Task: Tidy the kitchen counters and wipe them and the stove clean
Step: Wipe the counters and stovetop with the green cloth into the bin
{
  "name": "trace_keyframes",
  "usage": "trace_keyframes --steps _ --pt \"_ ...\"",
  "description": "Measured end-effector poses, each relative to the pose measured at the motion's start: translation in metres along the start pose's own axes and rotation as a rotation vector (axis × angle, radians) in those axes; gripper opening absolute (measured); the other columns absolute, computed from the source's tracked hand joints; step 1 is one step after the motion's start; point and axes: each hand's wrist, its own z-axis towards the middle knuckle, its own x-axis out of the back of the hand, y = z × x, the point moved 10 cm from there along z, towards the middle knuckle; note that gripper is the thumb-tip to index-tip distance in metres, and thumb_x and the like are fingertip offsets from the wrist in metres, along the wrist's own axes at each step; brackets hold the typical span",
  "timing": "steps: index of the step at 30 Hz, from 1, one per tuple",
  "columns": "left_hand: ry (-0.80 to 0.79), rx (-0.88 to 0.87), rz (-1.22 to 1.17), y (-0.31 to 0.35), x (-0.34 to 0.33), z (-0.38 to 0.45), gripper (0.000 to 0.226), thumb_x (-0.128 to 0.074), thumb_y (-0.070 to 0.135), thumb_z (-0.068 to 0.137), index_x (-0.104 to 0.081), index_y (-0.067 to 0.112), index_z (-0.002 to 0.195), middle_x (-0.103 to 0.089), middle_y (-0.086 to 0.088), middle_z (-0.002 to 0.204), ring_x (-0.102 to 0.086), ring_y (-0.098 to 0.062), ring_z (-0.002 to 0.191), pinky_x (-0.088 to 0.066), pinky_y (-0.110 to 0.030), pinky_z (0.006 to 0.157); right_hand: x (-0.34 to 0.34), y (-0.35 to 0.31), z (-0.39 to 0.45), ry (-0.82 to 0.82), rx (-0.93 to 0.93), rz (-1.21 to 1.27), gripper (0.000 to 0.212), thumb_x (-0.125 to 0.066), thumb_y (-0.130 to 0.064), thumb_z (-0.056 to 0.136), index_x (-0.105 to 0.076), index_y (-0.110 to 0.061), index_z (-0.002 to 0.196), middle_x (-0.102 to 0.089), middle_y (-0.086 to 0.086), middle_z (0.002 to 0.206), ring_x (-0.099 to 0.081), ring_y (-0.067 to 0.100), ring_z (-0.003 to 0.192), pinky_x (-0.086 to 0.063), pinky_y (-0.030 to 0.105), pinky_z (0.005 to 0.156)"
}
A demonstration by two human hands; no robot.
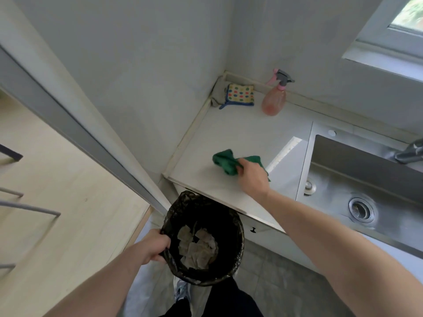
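Spray bottle (274,99), dotted sponge (240,94) behind cloth (225,162)

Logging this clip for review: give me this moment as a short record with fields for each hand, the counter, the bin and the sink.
left hand: grips the bin's rim
right hand: holds green cloth on the counter
bin: black liner, crumpled paper inside, held below the counter edge
counter corner: spotted cloth, pink spray bottle
sink: right of the counter, no dishes visible
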Motion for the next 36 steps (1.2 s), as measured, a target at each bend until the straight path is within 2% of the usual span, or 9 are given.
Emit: trace_keyframes --steps 4,9,15,17,21,26,30,33,36 --pt "0.001 -0.001 -0.006 0.001 0.001 0.003 0.031 -0.049 -0.009 0.078 -0.061 0.004 0.103 -0.068 -0.022 0.100 -0.076 -0.039 0.079 -0.065 -0.050 0.074 0.010 0.023 0.022 0.059 -0.059 0.004 0.024 -0.043 -0.017 0.101 -0.065 -0.014 0.110 -0.067 0.006 0.097 -0.063 0.033 0.089 -0.043 0.035 0.065" --pt "-0.026 0.010 -0.018 -0.004 -0.005 0.010 0.033 -0.050 -0.009 0.078 -0.061 0.005 0.105 -0.069 -0.023 0.108 -0.077 -0.038 0.085 -0.064 -0.051 0.077 -0.033 0.032 0.028 -0.103 -0.064 -0.067 0.028 -0.043 -0.021 0.104 -0.063 -0.013 0.121 -0.059 0.012 0.137 -0.054 0.042 0.122 -0.049 0.044 0.094" --pt "-0.029 0.013 -0.011 -0.007 -0.004 0.017 0.034 -0.052 -0.010 0.078 -0.062 0.004 0.107 -0.070 -0.024 0.109 -0.077 -0.038 0.083 -0.064 -0.051 0.077 -0.045 0.015 0.024 -0.100 -0.020 -0.142 0.023 -0.043 -0.017 0.103 -0.063 -0.014 0.114 -0.065 0.007 0.119 -0.059 0.038 0.106 -0.049 0.039 0.072" --pt "-0.026 0.008 -0.011 -0.006 -0.005 0.015 0.031 -0.052 -0.010 0.078 -0.062 0.005 0.103 -0.069 -0.023 0.109 -0.077 -0.038 0.084 -0.064 -0.052 0.077 -0.051 0.003 0.011 -0.135 0.029 -0.130 0.024 -0.044 -0.016 0.102 -0.063 -0.015 0.115 -0.066 0.007 0.119 -0.059 0.037 0.108 -0.051 0.040 0.075" --pt "-0.022 0.009 -0.016 -0.004 -0.005 0.013 0.028 -0.050 -0.012 0.080 -0.060 0.007 0.099 -0.069 -0.023 0.108 -0.077 -0.038 0.084 -0.064 -0.052 0.077 -0.063 -0.017 -0.032 -0.237 0.120 -0.078 0.025 -0.046 -0.021 0.102 -0.064 -0.022 0.120 -0.061 -0.001 0.141 -0.052 0.035 0.131 -0.054 0.045 0.092" --pt "-0.028 -0.005 -0.001 0.003 -0.006 0.005 0.027 -0.049 -0.014 0.084 -0.060 0.007 0.095 -0.070 -0.020 0.103 -0.076 -0.037 0.084 -0.065 -0.048 0.072 -0.067 -0.038 -0.095 -0.281 0.186 -0.048 0.023 -0.046 -0.025 0.101 -0.064 -0.029 0.115 -0.071 -0.002 0.111 -0.064 0.026 0.105 -0.055 0.042 0.078" --pt "-0.029 -0.007 0.011 0.005 -0.004 0.003 0.029 -0.051 -0.013 0.083 -0.062 0.002 0.104 -0.073 -0.022 0.102 -0.077 -0.037 0.082 -0.065 -0.050 0.074 -0.076 -0.045 -0.140 -0.397 0.166 0.014 0.019 -0.044 -0.029 0.103 -0.062 -0.030 0.109 -0.071 -0.003 0.097 -0.066 0.027 0.087 -0.048 0.036 0.067" --pt "-0.029 -0.012 0.019 0.005 0.000 -0.001 0.027 -0.052 -0.012 0.083 -0.064 0.004 0.101 -0.073 -0.021 0.101 -0.077 -0.036 0.082 -0.065 -0.050 0.075 -0.054 -0.041 -0.153 -0.307 0.128 0.110 0.014 -0.045 -0.027 0.103 -0.058 -0.031 0.104 -0.068 -0.008 0.086 -0.063 0.025 0.077 -0.046 0.036 0.062" --pt "-0.033 -0.012 0.017 0.005 0.003 -0.003 0.032 -0.052 -0.012 0.083 -0.064 0.001 0.109 -0.073 -0.021 0.104 -0.077 -0.036 0.083 -0.065 -0.049 0.073 -0.013 -0.035 -0.139 -0.154 0.079 0.184 0.015 -0.047 -0.023 0.101 -0.059 -0.030 0.107 -0.064 -0.008 0.080 -0.061 0.024 0.073 -0.043 0.035 0.061"
